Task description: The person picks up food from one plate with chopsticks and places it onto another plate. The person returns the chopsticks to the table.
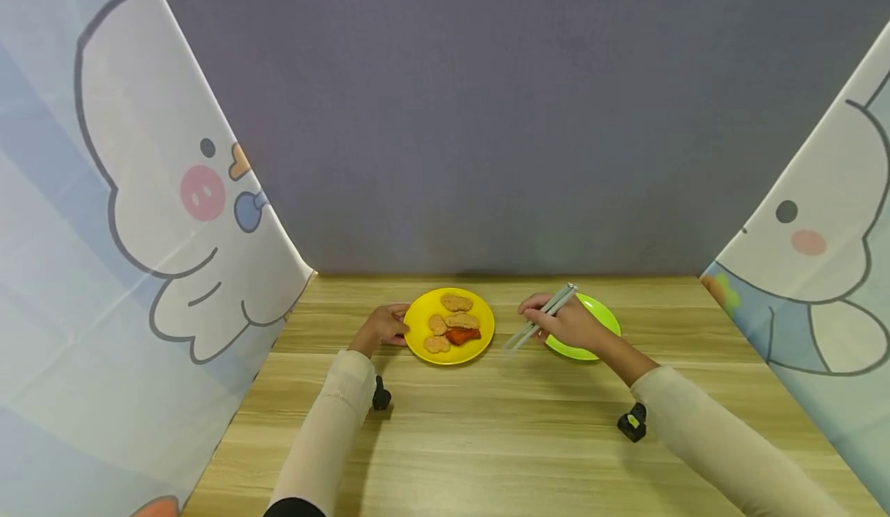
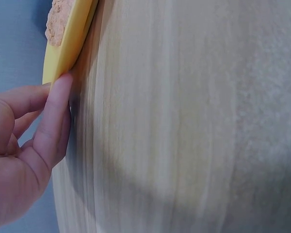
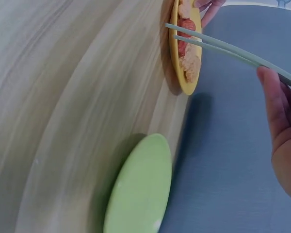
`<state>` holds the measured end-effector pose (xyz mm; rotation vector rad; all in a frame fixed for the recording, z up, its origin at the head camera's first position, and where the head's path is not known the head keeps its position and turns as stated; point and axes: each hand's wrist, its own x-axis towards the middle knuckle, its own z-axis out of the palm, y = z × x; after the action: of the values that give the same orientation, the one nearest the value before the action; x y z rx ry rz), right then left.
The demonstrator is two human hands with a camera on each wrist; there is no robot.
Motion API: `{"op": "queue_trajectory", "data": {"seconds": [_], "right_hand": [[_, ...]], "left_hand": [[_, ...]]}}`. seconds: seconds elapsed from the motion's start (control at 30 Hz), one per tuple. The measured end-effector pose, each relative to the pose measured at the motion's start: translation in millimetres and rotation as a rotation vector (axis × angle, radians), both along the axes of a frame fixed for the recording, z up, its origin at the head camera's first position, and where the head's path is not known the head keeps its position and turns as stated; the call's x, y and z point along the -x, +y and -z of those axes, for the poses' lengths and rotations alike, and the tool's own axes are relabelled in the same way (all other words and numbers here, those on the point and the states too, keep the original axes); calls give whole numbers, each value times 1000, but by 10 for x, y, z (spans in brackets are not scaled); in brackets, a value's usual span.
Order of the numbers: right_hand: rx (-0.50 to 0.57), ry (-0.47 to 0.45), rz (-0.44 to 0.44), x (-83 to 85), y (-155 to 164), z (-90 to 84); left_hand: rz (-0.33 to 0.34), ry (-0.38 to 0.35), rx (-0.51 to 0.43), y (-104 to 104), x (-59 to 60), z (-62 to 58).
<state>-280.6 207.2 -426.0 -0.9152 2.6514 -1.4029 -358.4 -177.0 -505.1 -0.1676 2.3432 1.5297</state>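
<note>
fingers of the right hand [image 1: 566,324] are curled round a pair of pale grey-green chopsticks [image 1: 541,318], gripped near their upper ends; the tips slant down toward the yellow plate [image 1: 417,324] and hang above the wood, short of the plate's right rim. the right wrist view shows the two sticks [image 3: 218,46] held slightly apart, tips free of any food. judged: the parted tips look set for a pinch.

landmark: yellow plate, on the wooden table [image 1: 501,424].
- left hand [image 1: 384,326]: at the plate's left rim. in the left wrist view the fingers [image 2: 56,121] lie nearly straight, one fingertip pressed to the plate's edge [image 2: 63,53], nothing grasped. judged: a steadying touch, so the plate does not slide.
- on the plate: several tan breaded pieces [image 1: 456,303] and one red-orange piece [image 1: 462,336], the red one toward the plate's near right side.
- green plate [image 1: 603,318]: just right of the yellow plate, apart from it, partly hidden by the right hand. the part seen in the right wrist view [image 3: 140,189] holds nothing.
- behind the plate: a plain grey backdrop [image 1: 487,115].
- to either side of the plate, well apart: curtains printed with a cartoon animal [image 1: 139,192].
- nearer than the plate: cream sleeves [image 1: 327,424], each with a small black wrist unit [image 1: 380,395].
</note>
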Motion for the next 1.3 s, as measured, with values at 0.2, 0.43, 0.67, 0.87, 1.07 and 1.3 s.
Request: {"op": "queue_trajectory", "data": {"seconds": [0.2, 0.43, 0.67, 0.87, 1.07, 1.3], "right_hand": [[162, -40, 104, 85, -15, 127], [281, -70, 191, 128, -116, 235], [360, -90, 232, 161, -235, 340], [389, -89, 245, 203, -296, 424], [376, -88, 271, 245, -340, 462], [366, -97, 288, 282, -372, 484]], "left_hand": [[-2, -4, -12, 9, -14, -15], [-8, -8, -13, 4, -13, -10], [-12, -3, -11, 2, -17, 3], [-10, 3, -12, 4, -29, 8], [-8, 2, -17, 7, -47, -15], [3, 12, -12, 10, -49, -33]]}}
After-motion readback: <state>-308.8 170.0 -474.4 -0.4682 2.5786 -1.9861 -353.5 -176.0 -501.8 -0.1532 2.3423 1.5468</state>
